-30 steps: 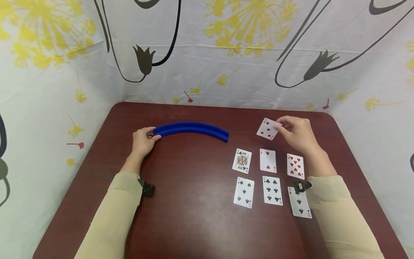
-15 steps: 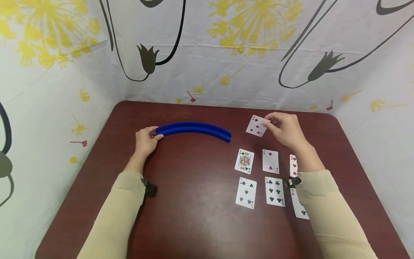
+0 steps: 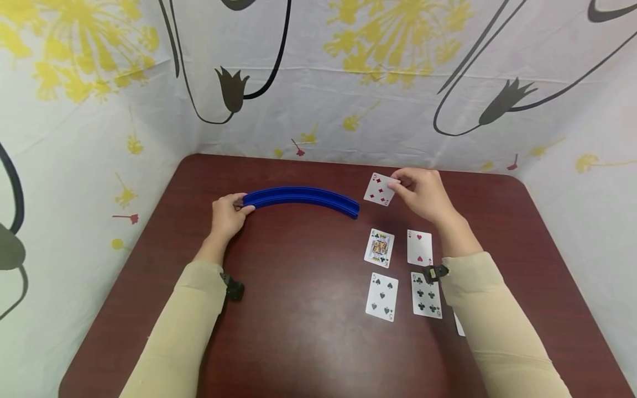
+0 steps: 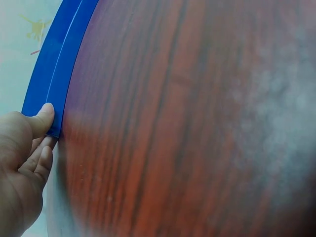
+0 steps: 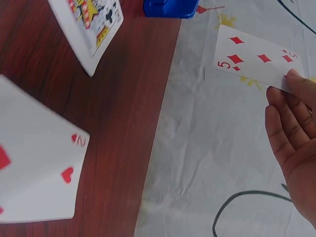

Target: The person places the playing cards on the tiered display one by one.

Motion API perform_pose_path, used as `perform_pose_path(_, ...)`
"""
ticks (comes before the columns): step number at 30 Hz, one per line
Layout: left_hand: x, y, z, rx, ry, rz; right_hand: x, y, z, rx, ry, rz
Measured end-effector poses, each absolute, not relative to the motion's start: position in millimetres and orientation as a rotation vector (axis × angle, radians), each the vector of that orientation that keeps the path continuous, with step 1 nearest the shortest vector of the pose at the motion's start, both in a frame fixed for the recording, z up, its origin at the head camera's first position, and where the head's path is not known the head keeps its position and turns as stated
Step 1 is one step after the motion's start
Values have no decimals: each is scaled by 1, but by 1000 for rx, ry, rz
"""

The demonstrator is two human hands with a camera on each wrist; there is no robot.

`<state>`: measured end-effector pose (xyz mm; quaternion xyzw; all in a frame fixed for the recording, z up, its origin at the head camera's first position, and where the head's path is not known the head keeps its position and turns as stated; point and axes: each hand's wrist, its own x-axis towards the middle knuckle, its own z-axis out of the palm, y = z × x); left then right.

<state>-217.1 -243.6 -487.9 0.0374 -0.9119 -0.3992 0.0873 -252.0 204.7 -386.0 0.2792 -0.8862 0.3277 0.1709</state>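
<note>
My left hand [image 3: 228, 216] grips the left end of a curved blue playing card holder [image 3: 301, 195], thumb on the near side, as the left wrist view also shows. Between thumb and fingers my right hand [image 3: 422, 192] pinches the five of diamonds [image 3: 379, 189], face showing, just right of the holder's right end. In the right wrist view that card [image 5: 256, 55] is held by one corner. On the table below lie the king of clubs [image 3: 379, 248], two of hearts [image 3: 419, 247], five of spades [image 3: 382, 297] and six of clubs [image 3: 426, 298], face up.
Another card [image 3: 459, 325] peeks out beside the right sleeve, mostly hidden by it. The dark red wooden table [image 3: 308, 342] ends at a patterned white cloth [image 3: 298, 121] behind and at both sides.
My right hand has carried the five of diamonds leftward, close to the holder's right end. Its forearm now covers cards at the right that showed before. The left hand keeps its grip.
</note>
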Motion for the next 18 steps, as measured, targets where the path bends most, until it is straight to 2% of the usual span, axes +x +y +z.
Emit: perform_pose_path(18,-218,-245,-486,128,-2731,-1180,-260,161,-380,863,-2546,987)
